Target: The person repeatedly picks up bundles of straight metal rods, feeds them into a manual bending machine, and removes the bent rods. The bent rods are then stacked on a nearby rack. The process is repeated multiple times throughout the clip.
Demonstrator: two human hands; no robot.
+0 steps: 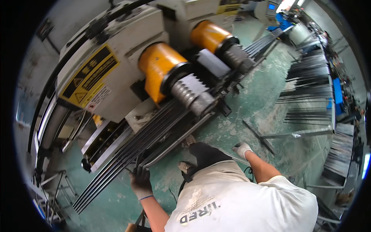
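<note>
My left hand [141, 182], in a dark grey work glove with a pale cuff, is beside the near support of the machine's feed rail [181, 137]. Its fingers are stretched out and look apart, with nothing held; whether the fingertips touch the support, I cannot tell. Several long, thin dark metal bars [119, 162] lie side by side just beyond it, running under the rollers. Out to the right, over the floor, my right hand [242, 149] wears a whitish glove with dirty fingertips. Its fingers look loosely curled, and nothing shows in them.
A large pale machine [119, 58] stands ahead, with two orange cylindrical housings [160, 63] and ridged metal rollers [193, 94]. A rack of stacked dark bars [309, 83] stands at the right. Its metal foot [259, 137] lies across the green floor [228, 127].
</note>
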